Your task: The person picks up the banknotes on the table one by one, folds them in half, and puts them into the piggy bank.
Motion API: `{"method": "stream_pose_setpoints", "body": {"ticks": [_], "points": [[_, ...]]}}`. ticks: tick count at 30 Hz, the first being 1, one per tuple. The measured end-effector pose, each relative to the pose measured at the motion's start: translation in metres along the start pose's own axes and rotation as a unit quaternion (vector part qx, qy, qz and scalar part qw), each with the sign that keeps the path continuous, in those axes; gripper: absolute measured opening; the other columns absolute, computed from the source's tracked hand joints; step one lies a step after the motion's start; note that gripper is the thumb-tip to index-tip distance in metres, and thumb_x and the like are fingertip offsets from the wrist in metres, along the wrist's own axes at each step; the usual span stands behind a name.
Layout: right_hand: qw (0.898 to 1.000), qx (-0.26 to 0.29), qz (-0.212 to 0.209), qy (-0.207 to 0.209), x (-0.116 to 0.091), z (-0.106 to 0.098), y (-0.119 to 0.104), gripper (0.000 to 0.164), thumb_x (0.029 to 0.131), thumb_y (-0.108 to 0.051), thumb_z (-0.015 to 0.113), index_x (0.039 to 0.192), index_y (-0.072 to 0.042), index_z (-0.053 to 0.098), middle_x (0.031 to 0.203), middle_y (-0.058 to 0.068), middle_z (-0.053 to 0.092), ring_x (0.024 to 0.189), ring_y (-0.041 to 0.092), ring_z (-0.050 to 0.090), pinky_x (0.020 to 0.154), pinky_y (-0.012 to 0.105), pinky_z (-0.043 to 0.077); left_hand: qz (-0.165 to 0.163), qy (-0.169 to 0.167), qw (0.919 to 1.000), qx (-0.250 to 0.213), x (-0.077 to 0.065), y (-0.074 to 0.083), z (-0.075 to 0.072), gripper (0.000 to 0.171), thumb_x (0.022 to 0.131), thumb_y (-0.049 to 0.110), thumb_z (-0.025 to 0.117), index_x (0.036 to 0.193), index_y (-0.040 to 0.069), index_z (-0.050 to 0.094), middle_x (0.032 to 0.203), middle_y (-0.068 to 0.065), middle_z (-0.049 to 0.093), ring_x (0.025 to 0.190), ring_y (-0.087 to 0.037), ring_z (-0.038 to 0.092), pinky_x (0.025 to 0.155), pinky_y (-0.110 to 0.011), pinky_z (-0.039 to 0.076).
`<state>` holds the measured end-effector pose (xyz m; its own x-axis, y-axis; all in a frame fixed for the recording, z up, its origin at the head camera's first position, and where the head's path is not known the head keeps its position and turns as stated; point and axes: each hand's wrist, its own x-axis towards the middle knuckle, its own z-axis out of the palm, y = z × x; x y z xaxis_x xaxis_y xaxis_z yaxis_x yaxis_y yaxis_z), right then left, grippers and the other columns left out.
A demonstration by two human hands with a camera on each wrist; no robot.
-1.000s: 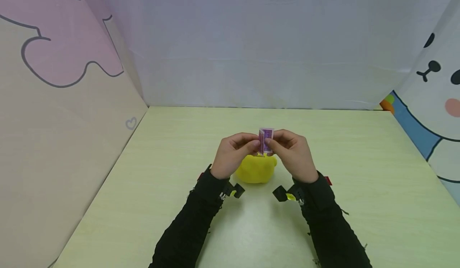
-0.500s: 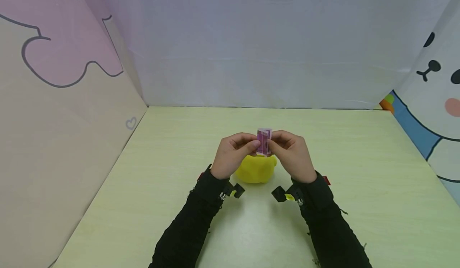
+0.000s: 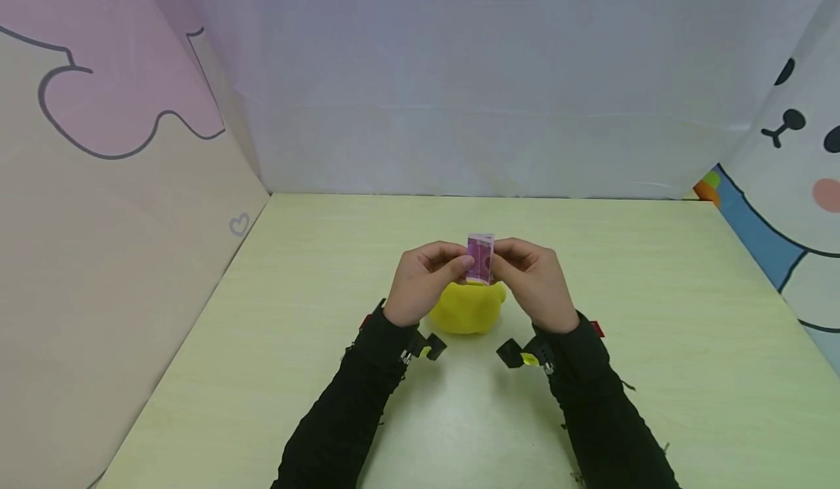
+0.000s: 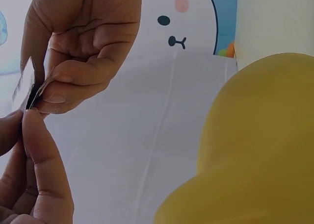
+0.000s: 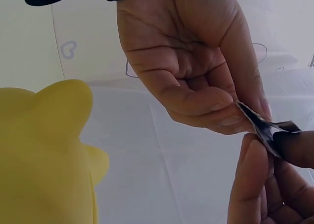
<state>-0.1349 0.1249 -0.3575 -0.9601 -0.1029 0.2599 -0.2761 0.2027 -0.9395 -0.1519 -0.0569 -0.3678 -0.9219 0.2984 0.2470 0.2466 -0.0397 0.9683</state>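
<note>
A small folded purple banknote (image 3: 480, 259) stands upright between both hands, raised in front of the body. On its left edge, my left hand (image 3: 420, 285) pinches it between thumb and fingers. At the opposite edge my right hand (image 3: 541, 290) pinches it too. In the left wrist view the folded note (image 4: 30, 89) shows edge-on, its layers slightly apart. Below and behind the hands sits a rounded yellow object (image 3: 467, 310) with a small bump on its right side. Its top is partly hidden by the hands; the right wrist view shows ear-like lobes on the yellow object (image 5: 44, 150).
The pale wooden table (image 3: 230, 387) runs to a white sheet (image 3: 472, 88) at the back. Printed panels rise along both sides, a pink and cream one (image 3: 131, 227) on the left and a white bear one (image 3: 794, 227) on the right.
The banknote's parted layers have come closer together, and its front panel now faces me more squarely. The note and the right hand have shifted slightly left; the left hand barely moves.
</note>
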Motion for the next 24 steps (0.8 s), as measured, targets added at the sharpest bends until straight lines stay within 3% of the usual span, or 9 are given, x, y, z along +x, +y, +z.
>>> {"method": "stream_pose_setpoints", "body": {"ticks": [7,14,24], "points": [[1.000,0.015,-0.012,0.015,-0.0011,-0.0041,-0.0012,0.028,0.099,-0.016,0.058,0.114,0.006,0.068,0.087,-0.011,0.070,0.073,0.011,0.066,0.073,0.023,0.059,-0.001,0.011,0.9998,0.015,-0.0002,-0.0005,-0.0003,0.019,0.094,0.008,0.064,0.106,-0.005,0.069,0.099,-0.022,0.068,0.073,-0.011,0.061,0.075,-0.022,0.056],[0.999,0.031,-0.014,0.025,-0.0012,-0.0050,-0.0033,0.035,0.102,-0.021,0.053,0.113,0.009,0.066,0.083,-0.012,0.069,0.075,0.011,0.067,0.076,0.023,0.059,0.000,0.015,0.9997,0.019,-0.0002,-0.0004,-0.0003,0.018,0.094,0.008,0.065,0.105,-0.005,0.068,0.097,-0.023,0.068,0.072,-0.012,0.061,0.073,-0.021,0.056],[0.999,0.023,-0.042,0.011,-0.0010,-0.0053,0.0025,0.026,0.096,-0.013,0.063,0.113,0.007,0.065,0.091,-0.011,0.069,0.072,0.011,0.066,0.072,0.023,0.059,-0.001,0.019,0.9994,0.029,-0.0009,-0.0003,0.0004,0.017,0.094,0.009,0.065,0.104,-0.005,0.069,0.095,-0.022,0.067,0.071,-0.013,0.059,0.073,-0.020,0.056]]}}
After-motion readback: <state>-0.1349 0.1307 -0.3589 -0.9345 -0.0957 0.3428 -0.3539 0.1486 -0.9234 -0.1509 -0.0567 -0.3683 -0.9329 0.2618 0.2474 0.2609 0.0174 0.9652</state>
